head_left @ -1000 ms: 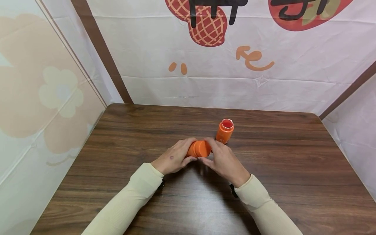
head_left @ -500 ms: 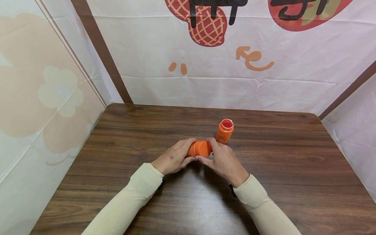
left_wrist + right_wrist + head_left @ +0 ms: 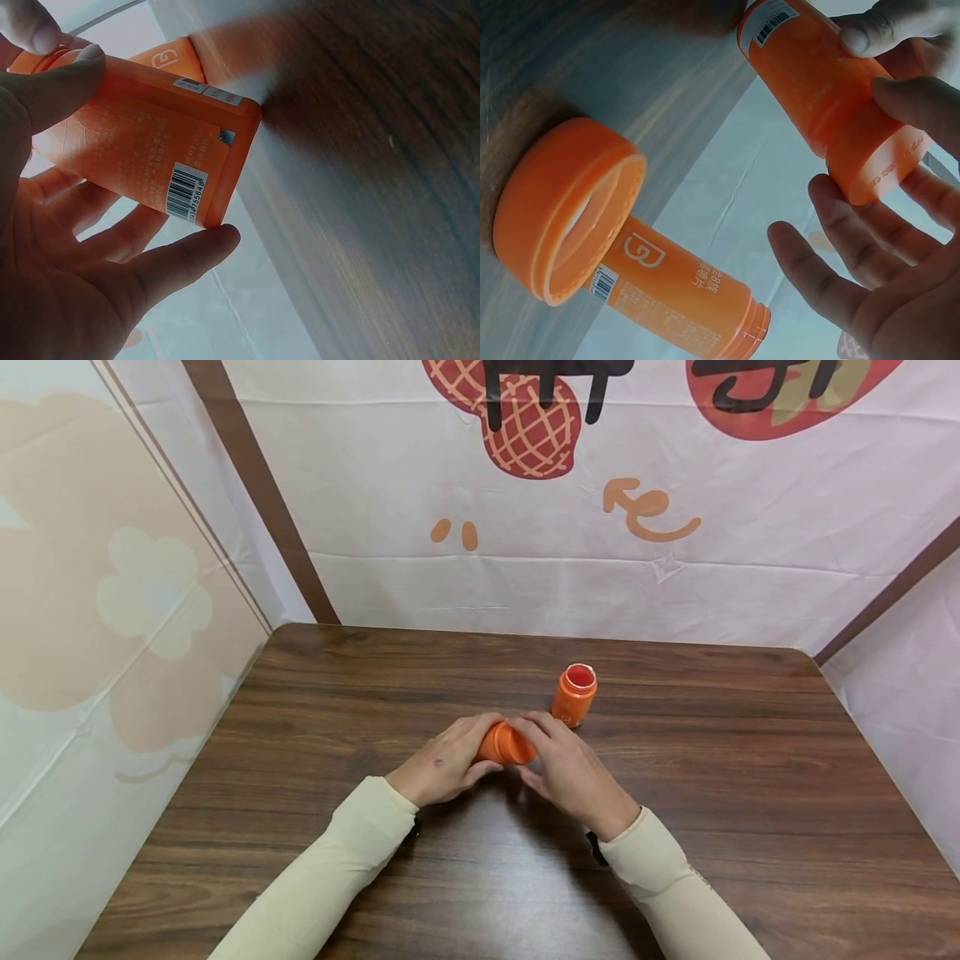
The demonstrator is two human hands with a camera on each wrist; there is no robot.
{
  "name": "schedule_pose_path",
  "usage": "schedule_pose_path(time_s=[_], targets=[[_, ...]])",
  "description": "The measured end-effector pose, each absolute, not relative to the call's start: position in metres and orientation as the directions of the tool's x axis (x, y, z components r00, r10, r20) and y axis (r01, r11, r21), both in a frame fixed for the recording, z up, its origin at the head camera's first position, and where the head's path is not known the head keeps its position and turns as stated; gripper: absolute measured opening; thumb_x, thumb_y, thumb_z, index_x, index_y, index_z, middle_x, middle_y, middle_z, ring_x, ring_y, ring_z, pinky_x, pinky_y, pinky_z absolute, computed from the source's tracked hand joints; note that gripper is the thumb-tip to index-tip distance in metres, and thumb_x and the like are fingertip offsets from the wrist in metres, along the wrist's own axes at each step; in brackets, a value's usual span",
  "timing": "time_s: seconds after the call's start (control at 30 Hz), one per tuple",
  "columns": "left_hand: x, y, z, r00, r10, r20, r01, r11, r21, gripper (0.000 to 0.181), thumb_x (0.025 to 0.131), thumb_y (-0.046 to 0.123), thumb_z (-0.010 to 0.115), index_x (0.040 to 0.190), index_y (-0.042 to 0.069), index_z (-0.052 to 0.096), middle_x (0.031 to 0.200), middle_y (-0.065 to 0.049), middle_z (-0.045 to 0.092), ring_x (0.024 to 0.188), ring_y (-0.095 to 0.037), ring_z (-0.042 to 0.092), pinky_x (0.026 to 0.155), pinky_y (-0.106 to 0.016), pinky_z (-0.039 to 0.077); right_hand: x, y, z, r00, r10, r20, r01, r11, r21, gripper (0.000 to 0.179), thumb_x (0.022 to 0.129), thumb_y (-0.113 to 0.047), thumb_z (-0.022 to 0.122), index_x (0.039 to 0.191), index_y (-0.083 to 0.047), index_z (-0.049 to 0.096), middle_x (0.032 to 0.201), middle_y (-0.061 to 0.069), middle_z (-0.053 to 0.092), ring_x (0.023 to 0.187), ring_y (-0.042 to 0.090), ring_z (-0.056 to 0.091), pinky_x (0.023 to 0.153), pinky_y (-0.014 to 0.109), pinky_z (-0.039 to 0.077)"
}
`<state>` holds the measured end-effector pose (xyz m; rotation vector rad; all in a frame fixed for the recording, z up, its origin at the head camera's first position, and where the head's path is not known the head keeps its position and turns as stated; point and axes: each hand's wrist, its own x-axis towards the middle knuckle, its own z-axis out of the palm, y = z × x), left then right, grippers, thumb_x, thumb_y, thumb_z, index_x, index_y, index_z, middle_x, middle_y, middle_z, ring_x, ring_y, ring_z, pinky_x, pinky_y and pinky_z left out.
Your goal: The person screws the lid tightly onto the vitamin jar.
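In the head view an orange bottle lies tilted toward the right between both hands, at the middle of the table. My left hand grips its body, thumb on the near side. On the bottle's mouth end sits an orange cap. Around that cap are the thumb and fingers of my right hand; some fingers stand loose from it in the right wrist view. Just beyond the right hand a second orange bottle stands upright, its mouth uncovered. A loose orange cap lies on its side, hidden in the head view.
The brown wood-grain table extends around the hands on every side. Behind it hangs a white printed cloth, with another patterned cloth along the left edge.
My right hand's fingers have shifted over the held bottle's cap and hide more of its top, while the thumb has moved slightly right. The left hand and the uncovered bottle stay in place.
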<state>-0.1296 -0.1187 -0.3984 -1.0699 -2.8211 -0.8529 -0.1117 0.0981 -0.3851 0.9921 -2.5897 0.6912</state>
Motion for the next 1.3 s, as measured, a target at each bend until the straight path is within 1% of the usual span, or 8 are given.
schedule_pose_path(time_s=[0.2, 0.47, 0.7, 0.87, 1.17, 1.3], targets=[[-0.1299, -0.1187, -0.3993, -0.763, 0.616, 0.195, 0.620, 0.612, 0.490, 0.053, 0.094, 0.020, 0.072, 0.138, 0.010, 0.044, 0.128, -0.009, 0.057, 0.117, -0.026, 0.055, 0.095, -0.044, 0.048, -0.1119, 0.0976, -0.3873, -0.725, -0.538, 0.430, -0.682, 0.649, -0.338, 0.058, 0.075, -0.006, 0.087, 0.127, -0.004, 0.060, 0.120, 0.010, 0.060, 0.104, 0.026, 0.063, 0.086, 0.039, 0.055], [-0.1299, -0.1187, -0.3994, -0.766, 0.615, 0.189, 0.616, 0.616, 0.491, 0.053, 0.094, 0.020, 0.071, 0.138, 0.010, 0.044, 0.128, -0.009, 0.057, 0.118, -0.026, 0.055, 0.095, -0.044, 0.048, -0.1112, 0.0965, -0.3882, -0.728, -0.521, 0.447, -0.678, 0.644, -0.355, 0.059, 0.074, -0.008, 0.088, 0.126, -0.003, 0.060, 0.118, 0.012, 0.061, 0.102, 0.027, 0.063, 0.083, 0.040, 0.055], [-0.1303, -0.1186, -0.3989, -0.770, 0.611, 0.185, 0.610, 0.620, 0.494, 0.053, 0.093, 0.020, 0.072, 0.138, 0.010, 0.044, 0.129, -0.008, 0.057, 0.117, -0.025, 0.054, 0.096, -0.044, 0.048, -0.1107, 0.0954, -0.3881, -0.747, -0.503, 0.436, -0.659, 0.646, -0.384, 0.059, 0.077, -0.011, 0.087, 0.128, -0.002, 0.059, 0.117, 0.012, 0.062, 0.101, 0.028, 0.064, 0.083, 0.040, 0.056], [-0.1306, -0.1188, -0.3989, -0.771, 0.609, 0.187, 0.610, 0.621, 0.492, 0.053, 0.093, 0.019, 0.072, 0.137, 0.009, 0.044, 0.129, -0.008, 0.056, 0.117, -0.025, 0.054, 0.096, -0.044, 0.048, -0.1105, 0.0948, -0.3885, -0.757, -0.490, 0.432, -0.649, 0.642, -0.409, 0.059, 0.079, -0.013, 0.087, 0.130, -0.001, 0.058, 0.113, 0.012, 0.063, 0.097, 0.026, 0.065, 0.081, 0.040, 0.056], [-0.1310, -0.1188, -0.3982, -0.772, 0.609, 0.184, 0.607, 0.617, 0.501, 0.052, 0.093, 0.019, 0.072, 0.137, 0.009, 0.044, 0.125, -0.009, 0.057, 0.114, -0.025, 0.055, 0.093, -0.043, 0.049, -0.1109, 0.0924, -0.3888, -0.791, -0.438, 0.427, -0.607, 0.650, -0.457, 0.059, 0.080, -0.016, 0.086, 0.127, 0.002, 0.057, 0.109, 0.016, 0.065, 0.091, 0.027, 0.066, 0.077, 0.040, 0.057], [-0.1311, -0.1188, -0.3980, -0.769, 0.611, 0.190, 0.612, 0.615, 0.498, 0.053, 0.094, 0.020, 0.071, 0.137, 0.009, 0.044, 0.125, -0.010, 0.057, 0.115, -0.025, 0.055, 0.094, -0.044, 0.049, -0.1110, 0.0914, -0.3876, -0.807, -0.424, 0.411, -0.586, 0.657, -0.473, 0.058, 0.080, -0.018, 0.086, 0.127, 0.002, 0.058, 0.109, 0.016, 0.066, 0.090, 0.027, 0.066, 0.077, 0.040, 0.057]])
